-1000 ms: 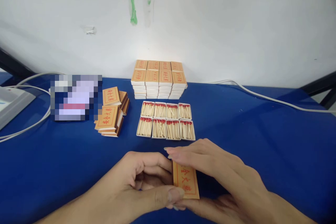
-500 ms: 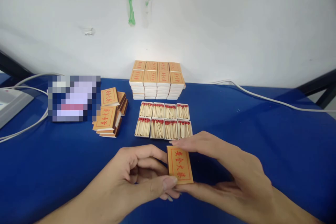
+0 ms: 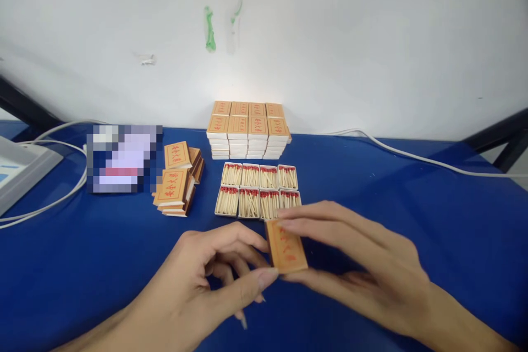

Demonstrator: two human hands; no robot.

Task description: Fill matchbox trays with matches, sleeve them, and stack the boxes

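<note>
Left hand (image 3: 206, 280): is being held half open, with fingers loosely curled, in front of the match trays (image 3: 259, 188); its thumb tip is being set at the near left corner of the held matchbox (image 3: 291, 250), though whether any grip is being exerted cannot be told.
Right hand (image 3: 367, 258): is being closed on the same box, the near end being supported by the thumb and the far end by the fingers; the front right corner of the match trays is being partly covered.
Box position: the matchbox is being held between the two hands, just in front of the right half of the match trays, its lettered face being turned upward. An end-to-end grip is apparently being used so that the left long side is being left free.
Tray rows: eight trays are being shown side by side in two rows of four, presumably so that every filled opening is being left uncovered.
Stacked boxes (image 3: 249, 126): are being aligned behind the match trays, near the wall (image 3: 350, 49), in level layers, probably for steadiness and compactness.
Loose pile (image 3: 172, 184): is being left askew, left of the match trays, seemingly for easy reach.
</note>
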